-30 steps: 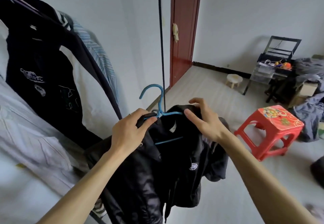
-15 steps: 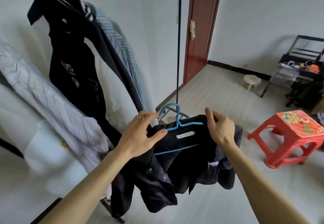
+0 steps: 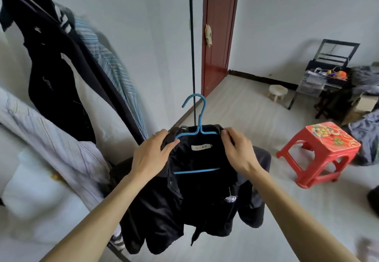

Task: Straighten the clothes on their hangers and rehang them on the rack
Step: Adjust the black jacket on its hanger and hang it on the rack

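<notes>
Pale grey-white plaster walls (image 3: pixel 287 15) enclose the room under soft, even light. A dark red wooden door (image 3: pixel 220 32) stands at the far corner, with a small yellowish object (image 3: pixel 208 35) hanging at its edge. A dark skirting strip (image 3: pixel 262 79) runs along the base of the far wall. The floor (image 3: pixel 235 106) is light and matt. On it stand a small round pale wooden stool (image 3: pixel 278 92) near the skirting and a red plastic stool with a patterned top (image 3: pixel 320 151) nearer. At the right a dark frame shelf (image 3: pixel 334 54) holds clutter, with rumpled grey fabric (image 3: pixel 367 79) beside it.
</notes>
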`<state>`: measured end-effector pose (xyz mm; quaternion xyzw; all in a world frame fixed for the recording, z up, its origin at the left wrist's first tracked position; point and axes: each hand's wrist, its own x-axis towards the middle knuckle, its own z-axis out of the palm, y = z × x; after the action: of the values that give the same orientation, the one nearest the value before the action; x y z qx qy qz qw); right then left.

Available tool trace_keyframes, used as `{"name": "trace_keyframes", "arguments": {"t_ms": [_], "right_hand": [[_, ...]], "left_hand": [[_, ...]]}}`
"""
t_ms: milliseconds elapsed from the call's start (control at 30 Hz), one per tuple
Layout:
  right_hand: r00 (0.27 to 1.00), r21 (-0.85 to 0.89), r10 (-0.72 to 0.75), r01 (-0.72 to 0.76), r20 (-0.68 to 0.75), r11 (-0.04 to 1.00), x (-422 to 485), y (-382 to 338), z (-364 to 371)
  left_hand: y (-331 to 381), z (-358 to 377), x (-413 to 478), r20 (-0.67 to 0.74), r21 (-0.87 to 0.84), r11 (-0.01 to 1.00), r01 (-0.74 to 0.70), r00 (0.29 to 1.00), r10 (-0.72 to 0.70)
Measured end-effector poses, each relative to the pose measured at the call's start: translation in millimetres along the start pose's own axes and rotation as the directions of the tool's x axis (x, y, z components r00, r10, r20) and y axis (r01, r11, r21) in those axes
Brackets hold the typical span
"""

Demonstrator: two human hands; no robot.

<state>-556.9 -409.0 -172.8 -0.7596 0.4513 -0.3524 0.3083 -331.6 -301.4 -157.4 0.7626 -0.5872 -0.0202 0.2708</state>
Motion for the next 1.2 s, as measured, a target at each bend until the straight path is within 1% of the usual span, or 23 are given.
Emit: {"name": "trace_keyframes", "arguments": {"t_ms": [33,100,133,200,233,300,333,400,467,533,600,667,700,733,767,833,867,900,967,1000,1067,1100,1200], "right_hand": [[0.999,0.004,0.004,-0.004,0.036,1.0,0.5,1.6,-5.1],[0.994,-0.076,-0.007,0.015,0.105,0.997,4.7,6.9,-16.8],[0.989,-0.142,-0.023,0.044,0.145,0.989,7.5,10.1,-20.7],[0.969,-0.214,-0.081,0.133,0.234,0.968,11.0,12.0,-25.3],[0.954,-0.212,-0.103,0.167,0.283,0.963,14.2,15.3,-25.0],[0.929,-0.216,-0.086,0.172,0.36,0.961,17.3,17.2,-24.1],[0.917,-0.217,-0.06,0.157,0.394,0.964,17.8,16.9,-24.2],[0.884,-0.193,0.031,0.068,0.467,0.979,17.8,16.8,-21.2],[0.84,-0.12,0.098,-0.039,0.534,0.992,16.3,10.5,-15.4],[0.807,-0.017,0.125,-0.141,0.577,0.99,16.9,0.6,-8.2],[0.785,0.052,0.121,-0.191,0.607,0.98,17.7,-15.8,-3.0],[0.766,0.118,0.097,-0.221,0.636,0.968,17.1,-35.8,2.6],[0.755,0.154,0.092,-0.248,0.65,0.956,16.3,-45.3,5.2],[0.736,0.176,0.084,-0.269,0.672,0.947,13.8,-55.3,5.9],[0.714,0.201,0.052,-0.265,0.698,0.943,12.8,-67.7,8.7],[0.66,0.266,-0.018,-0.277,0.751,0.923,12.5,-90.9,12.4],[0.636,0.306,-0.058,-0.288,0.77,0.908,15.1,-106.5,15.6],[0.626,0.335,-0.092,-0.283,0.775,0.899,17.0,-119.1,18.0],[0.62,0.34,-0.167,-0.171,0.767,0.925,24.7,-153.8,24.2],[0.612,0.343,-0.204,-0.118,0.765,0.932,29.6,-172.0,28.3],[0.608,0.349,-0.244,-0.057,0.755,0.935,39.3,-200.5,38.7],[0.608,0.357,-0.268,-0.027,0.748,0.934,46.6,-214.0,44.1],[0.609,0.392,-0.319,0.015,0.726,0.92,65.7,-257.6,57.3]], "left_hand": [[0.4,-2.3,2.0,-0.027,0.013,1.0,0.002,1.0,-0.002],[-1.9,-5.2,4.4,-0.074,0.032,0.999,0.027,0.997,-0.025],[-3.4,-6.1,4.6,-0.088,0.035,0.999,0.04,0.995,-0.037],[-6.3,-6.2,2.6,-0.094,0.033,0.998,0.048,0.995,-0.045],[-8.0,-6.0,1.1,-0.091,0.03,0.998,0.047,0.995,-0.044],[-14.0,-5.0,-2.2,-0.08,0.014,0.999,0.05,0.996,-0.048],[-17.6,-4.0,-4.1,-0.071,-0.001,0.999,0.05,0.996,-0.05],[-24.2,-3.0,-8.1,-0.052,-0.05,0.997,0.058,0.997,-0.06],[-32.4,-3.8,-7.8,-0.038,-0.105,0.99,0.092,0.995,-0.096],[-44.1,-9.7,-3.5,-0.015,-0.098,0.987,0.127,0.991,-0.129],[-54.0,-20.4,-1.4,0.029,0.002,0.992,0.129,0.991,-0.129],[-63.7,-37.0,-3.9,0.021,0.184,0.979,0.091,0.995,-0.097],[-66.3,-47.3,-5.3,-0.017,0.281,0.958,0.063,0.998,-0.061],[-67.3,-57.3,-6.4,-0.088,0.382,0.923,0.036,0.996,-0.002],[-67.5,-73.2,-8.6,-0.198,0.481,0.876,0.039,0.978,0.065],[-70.0,-106.6,-5.7,-0.394,0.619,0.774,0.134,0.905,0.159],[-74.7,-127.8,-2.5,-0.446,0.661,0.719,0.214,0.883,0.148],[-78.7,-144.9,1.9,-0.47,0.68,0.674,0.29,0.877,0.098],[-90.7,-179.8,6.2,-0.51,0.692,0.582,0.426,0.86,-0.022],[-94.8,-194.8,6.7,-0.526,0.694,0.55,0.464,0.849,-0.052],[-100.8,-211.2,3.0,-0.553,0.692,0.529,0.491,0.832,-0.048],[-103.9,-217.4,0.4,-0.573,0.686,0.536,0.493,0.82,-0.021],[-102.7,-231.6,-6.9,-0.642,0.612,0.618,0.494,0.767,0.023]]}}
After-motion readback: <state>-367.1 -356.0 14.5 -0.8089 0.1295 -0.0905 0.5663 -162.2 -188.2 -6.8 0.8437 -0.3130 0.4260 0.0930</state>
